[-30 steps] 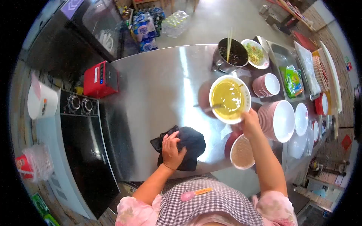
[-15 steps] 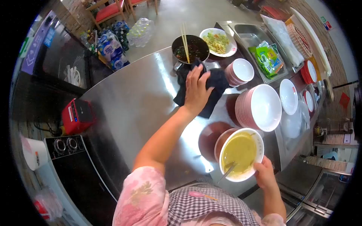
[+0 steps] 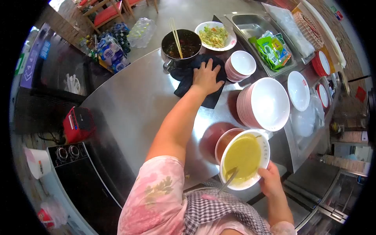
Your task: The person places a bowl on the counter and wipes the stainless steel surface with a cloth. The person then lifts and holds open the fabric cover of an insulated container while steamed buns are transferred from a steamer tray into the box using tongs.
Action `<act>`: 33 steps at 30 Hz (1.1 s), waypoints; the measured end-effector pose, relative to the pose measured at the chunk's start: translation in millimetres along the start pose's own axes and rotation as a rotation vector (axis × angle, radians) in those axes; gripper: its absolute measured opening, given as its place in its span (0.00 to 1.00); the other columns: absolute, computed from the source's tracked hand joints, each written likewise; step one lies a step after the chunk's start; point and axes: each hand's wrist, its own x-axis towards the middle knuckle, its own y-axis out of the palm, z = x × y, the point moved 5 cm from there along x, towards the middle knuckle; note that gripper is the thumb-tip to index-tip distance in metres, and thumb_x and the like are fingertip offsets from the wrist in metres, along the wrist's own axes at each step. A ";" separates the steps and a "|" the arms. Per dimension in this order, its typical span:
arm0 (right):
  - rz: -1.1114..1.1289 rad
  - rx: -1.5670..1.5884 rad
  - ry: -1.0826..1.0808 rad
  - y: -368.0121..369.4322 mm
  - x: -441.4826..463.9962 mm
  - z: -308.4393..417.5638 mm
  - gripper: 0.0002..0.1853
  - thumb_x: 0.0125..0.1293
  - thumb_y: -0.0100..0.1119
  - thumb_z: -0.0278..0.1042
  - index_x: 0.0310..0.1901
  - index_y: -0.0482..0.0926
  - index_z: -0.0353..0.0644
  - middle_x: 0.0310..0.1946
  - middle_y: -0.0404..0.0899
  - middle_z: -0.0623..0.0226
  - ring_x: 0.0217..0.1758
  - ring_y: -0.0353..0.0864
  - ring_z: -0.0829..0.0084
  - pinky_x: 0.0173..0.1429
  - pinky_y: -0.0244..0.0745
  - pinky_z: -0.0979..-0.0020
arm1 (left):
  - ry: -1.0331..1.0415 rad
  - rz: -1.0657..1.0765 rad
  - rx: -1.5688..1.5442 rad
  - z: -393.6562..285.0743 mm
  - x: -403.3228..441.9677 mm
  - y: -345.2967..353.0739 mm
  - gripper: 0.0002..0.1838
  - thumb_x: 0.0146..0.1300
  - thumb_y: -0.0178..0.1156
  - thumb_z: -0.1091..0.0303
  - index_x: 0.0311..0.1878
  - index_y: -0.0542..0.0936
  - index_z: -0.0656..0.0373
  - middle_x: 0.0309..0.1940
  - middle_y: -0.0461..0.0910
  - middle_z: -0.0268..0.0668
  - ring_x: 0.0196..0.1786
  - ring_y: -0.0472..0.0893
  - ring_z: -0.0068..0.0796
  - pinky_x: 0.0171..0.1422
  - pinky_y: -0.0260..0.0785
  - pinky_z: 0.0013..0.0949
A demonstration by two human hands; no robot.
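Observation:
My left hand (image 3: 207, 78) lies with fingers spread on a crumpled black cloth (image 3: 211, 101), on the steel counter. Touching or nearly touching that cloth is a dark-filled metal pot (image 3: 169, 58) with chopsticks (image 3: 176, 39) standing in it. My right hand (image 3: 270, 181) grips the rim of a white bowl (image 3: 264, 152), thumb at the inner edge. Yellow-green soup (image 3: 243, 156) fills this bowl, which tilts toward me. A metal spoon (image 3: 228, 181) rests in the soup, its handle over the near rim.
Right of the cloth stand stacks of small bowls (image 3: 243, 62) and large bowls (image 3: 270, 103). A plate of chopped food (image 3: 214, 36) sits behind. Green packets (image 3: 270, 51) lie in a steel basin (image 3: 250, 21). At left are a red box-shaped appliance (image 3: 78, 124) and a black-topped unit (image 3: 84, 172).
The view has shifted slightly, so the counter items appear higher and further left. My left hand's fingers are spread wider, and the cloth lies flatter. My right hand still holds the soup bowl.

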 end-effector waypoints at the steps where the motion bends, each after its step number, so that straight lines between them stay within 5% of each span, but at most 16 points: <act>1: 0.009 -0.016 -0.012 1.2 2.3 3.6 0.20 0.57 0.46 0.21 0.54 0.68 0.32 0.45 0.78 0.59 0.43 0.80 0.72 0.45 0.77 0.70 | -0.009 0.003 -0.013 1.0 -3.7 -1.6 0.31 0.51 0.63 0.49 0.59 0.72 0.47 0.64 0.62 0.44 0.63 0.64 0.48 0.57 0.63 0.56; 12: 0.085 0.081 -0.164 74.3 75.7 42.9 0.20 0.57 0.46 0.19 0.54 0.68 0.31 0.46 0.76 0.55 0.44 0.80 0.66 0.46 0.80 0.66 | 0.109 -0.035 0.202 0.3 -119.2 -6.2 0.23 0.52 0.58 0.50 0.52 0.77 0.44 0.58 0.69 0.38 0.58 0.67 0.46 0.56 0.57 0.53; 14: 0.159 -0.031 -0.171 87.5 103.1 43.4 0.19 0.57 0.45 0.19 0.52 0.68 0.31 0.46 0.76 0.53 0.44 0.80 0.65 0.46 0.81 0.68 | 0.020 0.052 -0.250 8.7 -153.3 -19.6 0.22 0.53 0.57 0.51 0.50 0.79 0.47 0.56 0.71 0.36 0.60 0.66 0.43 0.57 0.56 0.51; 16: 0.199 -0.038 -0.198 108.2 120.4 43.5 0.17 0.58 0.44 0.19 0.51 0.68 0.30 0.45 0.76 0.53 0.43 0.81 0.63 0.45 0.82 0.68 | 0.127 -0.015 -0.034 11.1 -182.4 -28.5 0.21 0.53 0.58 0.52 0.51 0.79 0.46 0.57 0.70 0.36 0.62 0.65 0.42 0.61 0.54 0.49; 28: 0.168 0.095 -0.053 161.4 218.2 9.9 0.20 0.63 0.40 0.19 0.58 0.61 0.30 0.51 0.71 0.49 0.50 0.77 0.55 0.47 0.81 0.55 | -0.225 0.068 -0.272 3.9 -340.0 -62.8 0.19 0.55 0.58 0.62 0.51 0.78 0.52 0.61 0.68 0.37 0.63 0.64 0.41 0.65 0.53 0.47; 33: 0.232 0.257 0.013 167.6 213.4 -1.5 0.19 0.69 0.42 0.29 0.58 0.60 0.30 0.53 0.70 0.46 0.52 0.75 0.48 0.52 0.77 0.49 | -0.480 -0.223 -0.454 -2.4 -390.0 -63.2 0.19 0.57 0.54 0.60 0.48 0.79 0.59 0.59 0.71 0.35 0.63 0.65 0.38 0.65 0.52 0.40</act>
